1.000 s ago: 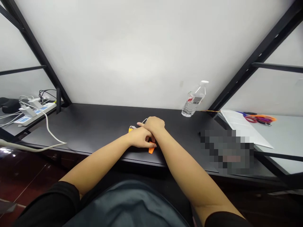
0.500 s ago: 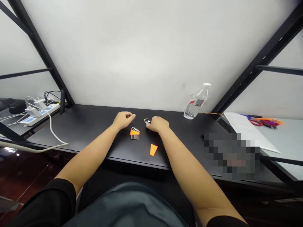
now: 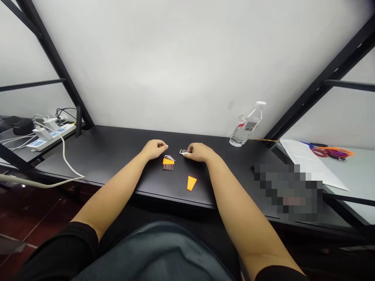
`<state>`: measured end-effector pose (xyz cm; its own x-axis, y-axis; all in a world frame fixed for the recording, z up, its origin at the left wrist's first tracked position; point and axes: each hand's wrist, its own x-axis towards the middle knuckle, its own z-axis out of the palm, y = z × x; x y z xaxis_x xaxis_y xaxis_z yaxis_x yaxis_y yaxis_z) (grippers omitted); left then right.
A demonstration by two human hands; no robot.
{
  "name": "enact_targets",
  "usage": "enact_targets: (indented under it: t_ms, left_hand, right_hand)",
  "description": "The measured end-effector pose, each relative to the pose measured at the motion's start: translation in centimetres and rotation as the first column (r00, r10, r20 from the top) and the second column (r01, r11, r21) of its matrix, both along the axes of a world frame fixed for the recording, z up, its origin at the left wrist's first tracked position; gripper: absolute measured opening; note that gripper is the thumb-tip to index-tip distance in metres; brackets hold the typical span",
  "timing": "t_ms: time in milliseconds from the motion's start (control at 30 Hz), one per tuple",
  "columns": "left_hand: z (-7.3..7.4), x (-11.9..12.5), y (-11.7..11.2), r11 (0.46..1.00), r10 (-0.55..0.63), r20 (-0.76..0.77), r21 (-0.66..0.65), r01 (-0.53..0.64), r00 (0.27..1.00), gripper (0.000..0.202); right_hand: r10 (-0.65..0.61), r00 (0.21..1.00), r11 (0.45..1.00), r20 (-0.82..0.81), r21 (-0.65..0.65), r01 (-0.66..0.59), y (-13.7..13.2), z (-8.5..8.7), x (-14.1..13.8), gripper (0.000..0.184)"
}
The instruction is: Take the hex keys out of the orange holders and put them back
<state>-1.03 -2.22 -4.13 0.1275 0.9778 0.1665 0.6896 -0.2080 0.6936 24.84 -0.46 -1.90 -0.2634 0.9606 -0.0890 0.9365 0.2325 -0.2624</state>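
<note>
Black desk (image 3: 96,154) under outstretched arms (image 3: 117,185)

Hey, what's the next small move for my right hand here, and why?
Probably close the right hand around the small bundle of hex keys, since its fingertips already touch them, while the left hand rests apart, beside the hex key set in its orange holder.

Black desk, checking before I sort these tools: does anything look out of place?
The orange tapered piece looks odd: it lies alone near the front edge of the desk, apart from the hex key set in its orange holder. A second small bundle of hex keys sits separately beside the right hand.
</note>
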Motion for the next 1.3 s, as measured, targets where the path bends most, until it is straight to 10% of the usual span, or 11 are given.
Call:
enact_targets:
  t_ms: [600, 1300]
  left_hand:
    - [0.4, 1.2, -1.9, 0.915, -0.398, -0.158, 0.007, 0.404, 0.904, 0.063]
    - [0.5, 0.8, -1.7, 0.948, -0.294, 0.027, -0.121, 0.295, 0.955, 0.031]
  right_hand:
    - [0.195, 0.972, 0.978, -0.133, 0.107, -0.181, -1.6, 0.4, -1.8, 0.029]
    - [0.295, 0.912, 0.955, -0.285, 0.133, -0.267, -2.6, -0.1, -3.8, 0.026]
